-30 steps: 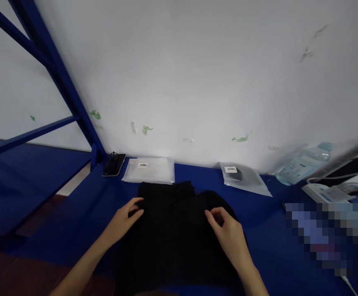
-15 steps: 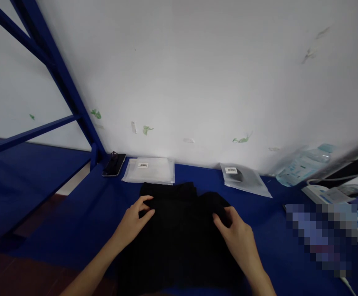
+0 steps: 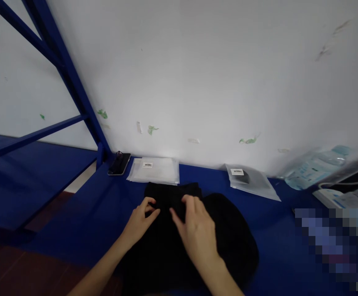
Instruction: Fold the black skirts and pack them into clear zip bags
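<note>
A black garment (image 3: pixel 163 246) lies bunched on the blue table, its narrow band-like top edge toward the wall. So dark is the cloth that its folds and exact kind are hard to make out. My left hand (image 3: pixel 140 222) grips its left edge with thumb and fingers curled around the fabric. Over the middle, my right hand (image 3: pixel 197 230) pinches the cloth just below the top band, thumb and fingers bent. To the right of that hand, a rounded part of the garment spreads over the table.
Along the wall lie a phone (image 3: pixel 115 165) with dark glasses on it, white plastic pouches (image 3: pixel 160 174) with a barcode label and another clear pouch (image 3: pixel 256 185) holding something dark. A water bottle (image 3: pixel 314 170) leans by a power strip (image 3: pixel 330 201). A blue frame post (image 3: pixel 74 90) rises left.
My right hand has moved left from the garment's right side to its middle. The cloth on the right now spreads wider in a rounded shape. My left hand stays at the left edge.
</note>
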Demonstrator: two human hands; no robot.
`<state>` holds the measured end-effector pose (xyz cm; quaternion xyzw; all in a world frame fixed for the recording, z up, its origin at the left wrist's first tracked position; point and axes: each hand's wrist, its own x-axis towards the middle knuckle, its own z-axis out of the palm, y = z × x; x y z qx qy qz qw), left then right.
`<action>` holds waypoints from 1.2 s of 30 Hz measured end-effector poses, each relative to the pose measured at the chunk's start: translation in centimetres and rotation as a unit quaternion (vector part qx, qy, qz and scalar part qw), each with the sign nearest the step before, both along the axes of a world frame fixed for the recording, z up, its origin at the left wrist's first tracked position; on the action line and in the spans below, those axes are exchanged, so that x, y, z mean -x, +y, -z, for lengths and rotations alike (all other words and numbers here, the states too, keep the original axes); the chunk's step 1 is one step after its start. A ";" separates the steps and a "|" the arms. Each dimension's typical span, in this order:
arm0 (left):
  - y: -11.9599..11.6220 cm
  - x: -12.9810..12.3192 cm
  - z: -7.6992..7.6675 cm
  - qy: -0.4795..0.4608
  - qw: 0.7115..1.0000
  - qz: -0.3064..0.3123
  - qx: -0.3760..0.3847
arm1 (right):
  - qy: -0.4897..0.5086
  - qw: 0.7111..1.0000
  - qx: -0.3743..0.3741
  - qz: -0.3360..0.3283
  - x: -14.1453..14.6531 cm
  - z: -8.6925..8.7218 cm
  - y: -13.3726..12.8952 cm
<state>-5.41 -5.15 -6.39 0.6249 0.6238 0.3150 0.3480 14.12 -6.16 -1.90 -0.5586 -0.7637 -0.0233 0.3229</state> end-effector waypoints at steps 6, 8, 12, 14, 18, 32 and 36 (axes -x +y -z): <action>-0.4 0.1 0.0 0.021 0.999 0.017 -0.026 | -0.027 0.993 0.055 -0.097 3.5 3.6 -1.8; -0.7 0.1 0.0 0.031 0.999 0.019 -0.039 | -0.006 0.993 0.055 -0.104 3.3 4.0 -2.0; -0.3 1.0 -0.5 0.067 0.994 0.007 -0.087 | 0.122 0.975 0.115 -0.143 1.0 3.1 -1.8; 1.0 2.4 -1.0 0.095 0.988 -0.011 -0.120 | 0.186 0.967 0.144 -0.101 -0.9 2.7 -1.5; 5.8 5.6 -2.4 0.149 0.975 -0.020 -0.167 | 0.173 0.960 0.221 0.013 -4.1 3.0 -0.8; 13.3 6.3 -2.2 0.220 0.963 0.101 -0.116 | 0.086 0.970 0.223 0.035 -2.5 4.2 -0.2; 10.3 4.7 -3.3 0.205 0.964 0.044 -0.165 | 0.222 0.942 0.252 -0.010 -2.7 3.7 -0.1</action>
